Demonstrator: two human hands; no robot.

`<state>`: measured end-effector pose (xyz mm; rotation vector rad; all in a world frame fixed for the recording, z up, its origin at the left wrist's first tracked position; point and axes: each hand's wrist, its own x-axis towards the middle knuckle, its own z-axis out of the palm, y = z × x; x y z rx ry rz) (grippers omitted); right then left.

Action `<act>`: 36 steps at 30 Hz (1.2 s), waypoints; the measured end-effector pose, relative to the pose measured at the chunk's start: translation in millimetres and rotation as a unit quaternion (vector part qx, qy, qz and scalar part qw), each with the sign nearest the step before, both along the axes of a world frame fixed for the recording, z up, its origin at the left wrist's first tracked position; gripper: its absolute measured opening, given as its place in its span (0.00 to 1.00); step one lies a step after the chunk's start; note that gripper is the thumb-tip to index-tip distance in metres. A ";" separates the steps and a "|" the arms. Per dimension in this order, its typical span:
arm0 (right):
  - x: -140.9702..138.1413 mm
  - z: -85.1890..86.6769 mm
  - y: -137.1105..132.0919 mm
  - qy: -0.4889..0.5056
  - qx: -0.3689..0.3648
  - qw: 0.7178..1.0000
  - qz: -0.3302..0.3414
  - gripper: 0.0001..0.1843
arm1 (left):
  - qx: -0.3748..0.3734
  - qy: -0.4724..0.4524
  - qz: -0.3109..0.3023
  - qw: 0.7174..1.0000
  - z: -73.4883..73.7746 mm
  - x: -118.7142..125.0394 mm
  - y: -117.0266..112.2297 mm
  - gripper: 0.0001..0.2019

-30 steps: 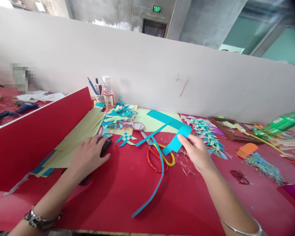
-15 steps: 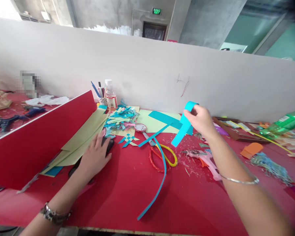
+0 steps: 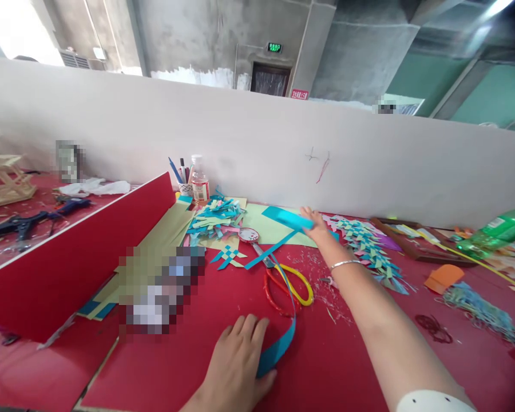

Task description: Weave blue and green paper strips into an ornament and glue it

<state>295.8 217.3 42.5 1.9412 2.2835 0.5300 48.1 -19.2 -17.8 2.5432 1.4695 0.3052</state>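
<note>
My left hand is low over the front of the red table, its thumb and curled fingers closed on the near end of a long blue paper strip. That strip curves back past the scissors with red and yellow handles. At the back, my right hand has its fingers apart, touching the end of a wide blue paper piece above a pale green sheet. A small woven blue and green paper piece lies left of the scissors. My right forearm hides most of the glue gun.
A pile of cut paper strips lies beside a plastic bottle and pen cup. A red divider stands left. To the right are a braided paper garland, orange paper and a green bottle.
My left hand has left the dark phone and moved right and nearer, onto the strip's end. My right hand has moved back and left, bringing the wide blue piece down over the sheet.
</note>
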 end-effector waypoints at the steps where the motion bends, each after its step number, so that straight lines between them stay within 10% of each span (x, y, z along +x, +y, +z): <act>1: 1.3 -6.0 0.8 0.003 -0.019 1.000 -0.014 0.16 | -0.001 -0.002 -0.006 1.000 -3.0 -1.2 1.0 0.25; 7: 19.2 -17.0 -3.6 0.054 -0.106 0.989 -0.088 0.16 | -0.059 0.021 -0.026 0.998 16.3 -5.4 9.4 0.10; 14: 18.9 9.9 -28.3 0.157 -0.088 0.984 -0.010 0.17 | 0.023 0.042 -0.041 0.998 31.5 -14.9 18.9 0.07; 18: -5.5 36.0 -87.6 0.236 -0.025 0.967 0.086 0.13 | 0.136 0.058 -0.084 0.985 29.2 -25.8 24.0 0.07; 21: -33.9 41.3 -156.6 0.388 0.089 0.889 0.225 0.08 | 0.167 0.058 -0.131 0.975 27.2 -31.5 23.1 0.05; 26: -76.6 -0.9 -234.6 0.334 0.012 0.890 0.310 0.09 | 0.164 0.081 -0.156 0.971 26.8 -34.4 20.4 0.03; 31: -83.1 -50.4 -247.2 0.260 -0.021 0.926 0.273 0.06 | 0.161 0.089 -0.183 0.966 22.6 -34.2 20.7 0.04; 36: -74.1 -57.0 -253.4 0.261 0.017 0.925 0.278 0.14 | 0.192 0.086 -0.176 0.962 20.1 -33.2 15.8 0.08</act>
